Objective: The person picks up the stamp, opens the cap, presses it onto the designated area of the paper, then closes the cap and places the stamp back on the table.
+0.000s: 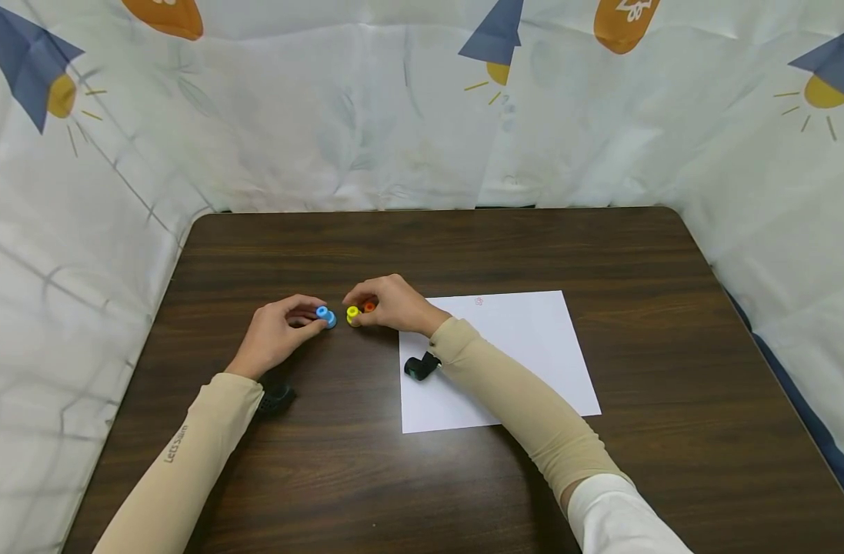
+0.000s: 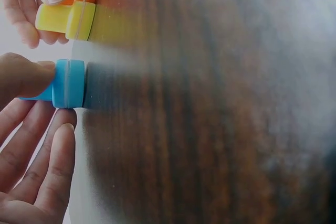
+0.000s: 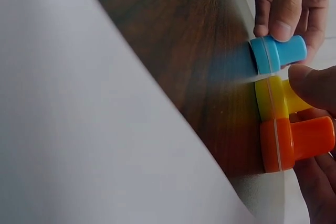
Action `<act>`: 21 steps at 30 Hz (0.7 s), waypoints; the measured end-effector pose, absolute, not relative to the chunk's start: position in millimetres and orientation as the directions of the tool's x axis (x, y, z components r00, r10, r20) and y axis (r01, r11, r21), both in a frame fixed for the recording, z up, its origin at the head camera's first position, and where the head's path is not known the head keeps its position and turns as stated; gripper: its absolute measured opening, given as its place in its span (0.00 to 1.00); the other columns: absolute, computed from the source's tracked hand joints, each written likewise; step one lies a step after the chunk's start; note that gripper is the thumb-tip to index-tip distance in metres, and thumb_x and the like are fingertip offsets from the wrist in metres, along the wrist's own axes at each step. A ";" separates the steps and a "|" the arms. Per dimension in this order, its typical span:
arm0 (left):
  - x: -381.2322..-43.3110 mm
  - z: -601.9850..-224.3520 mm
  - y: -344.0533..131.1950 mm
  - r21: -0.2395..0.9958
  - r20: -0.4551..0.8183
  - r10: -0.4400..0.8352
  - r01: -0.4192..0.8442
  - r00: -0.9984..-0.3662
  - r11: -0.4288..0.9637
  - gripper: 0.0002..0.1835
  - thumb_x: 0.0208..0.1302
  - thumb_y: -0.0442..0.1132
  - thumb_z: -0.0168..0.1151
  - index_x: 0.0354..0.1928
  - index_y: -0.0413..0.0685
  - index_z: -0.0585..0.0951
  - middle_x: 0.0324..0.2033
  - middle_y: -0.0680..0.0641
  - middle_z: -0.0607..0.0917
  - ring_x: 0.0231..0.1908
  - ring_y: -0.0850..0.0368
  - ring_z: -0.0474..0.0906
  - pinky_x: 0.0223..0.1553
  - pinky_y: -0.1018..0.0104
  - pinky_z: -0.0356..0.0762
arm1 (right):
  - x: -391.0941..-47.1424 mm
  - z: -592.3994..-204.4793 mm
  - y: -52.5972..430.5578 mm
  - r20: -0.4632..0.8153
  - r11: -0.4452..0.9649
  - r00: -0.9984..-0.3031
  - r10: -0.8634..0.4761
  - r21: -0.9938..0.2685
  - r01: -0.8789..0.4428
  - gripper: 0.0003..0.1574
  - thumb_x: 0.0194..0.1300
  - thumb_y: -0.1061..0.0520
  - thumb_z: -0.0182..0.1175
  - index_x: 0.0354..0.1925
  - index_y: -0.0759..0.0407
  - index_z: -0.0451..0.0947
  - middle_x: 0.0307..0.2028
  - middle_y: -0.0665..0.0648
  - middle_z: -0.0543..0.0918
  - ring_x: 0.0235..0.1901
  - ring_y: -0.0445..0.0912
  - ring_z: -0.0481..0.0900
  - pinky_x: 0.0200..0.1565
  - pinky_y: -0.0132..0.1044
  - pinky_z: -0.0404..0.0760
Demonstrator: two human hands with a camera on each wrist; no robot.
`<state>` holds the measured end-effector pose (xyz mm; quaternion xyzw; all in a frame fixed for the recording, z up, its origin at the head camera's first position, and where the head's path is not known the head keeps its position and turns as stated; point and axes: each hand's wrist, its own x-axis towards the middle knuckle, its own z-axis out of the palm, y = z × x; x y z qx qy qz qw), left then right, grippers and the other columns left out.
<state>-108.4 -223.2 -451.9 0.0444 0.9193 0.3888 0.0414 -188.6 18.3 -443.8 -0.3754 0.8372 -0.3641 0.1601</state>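
At left, the left hand [image 1: 275, 335] pinches the blue stamp [image 2: 69, 83] low over the tabletop [image 1: 325, 462]. Just right, the right hand [image 1: 397, 304] has its grip pinching the yellow stamp [image 2: 81, 20], which touches the orange stamp [image 3: 310, 137]. Farther right lies white paper [image 1: 532, 338]. The step seems to be lining up stamps; next calls for closing the small gap gently, bases level.

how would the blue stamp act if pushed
The glossy blue stamp looks like hard plastic, so it is likely stiff and perhaps light. Being wider at the bottom, it should resist tipping; its rounded sides might roll once toppled.
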 end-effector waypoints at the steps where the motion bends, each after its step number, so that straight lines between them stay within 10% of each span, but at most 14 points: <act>1: -108.3 -451.7 -223.0 0.718 -0.042 0.113 0.049 -0.993 0.695 0.18 0.69 0.47 0.69 0.57 0.48 0.84 0.52 0.41 0.89 0.47 0.47 0.89 0.49 0.59 0.89 | -188.6 -443.8 18.4 0.006 0.453 -0.667 -0.745 -0.730 -0.512 0.21 0.66 0.52 0.72 0.57 0.53 0.86 0.52 0.50 0.90 0.48 0.40 0.85 0.53 0.29 0.84; 21: -107.2 -444.6 -223.2 0.714 -0.021 0.098 0.054 -0.995 0.699 0.19 0.68 0.49 0.71 0.56 0.49 0.84 0.51 0.43 0.90 0.46 0.48 0.89 0.45 0.75 0.86 | -187.6 -440.1 20.0 0.024 0.441 -0.671 -0.741 -0.736 -0.513 0.21 0.67 0.53 0.72 0.57 0.54 0.86 0.54 0.50 0.89 0.50 0.41 0.86 0.53 0.27 0.84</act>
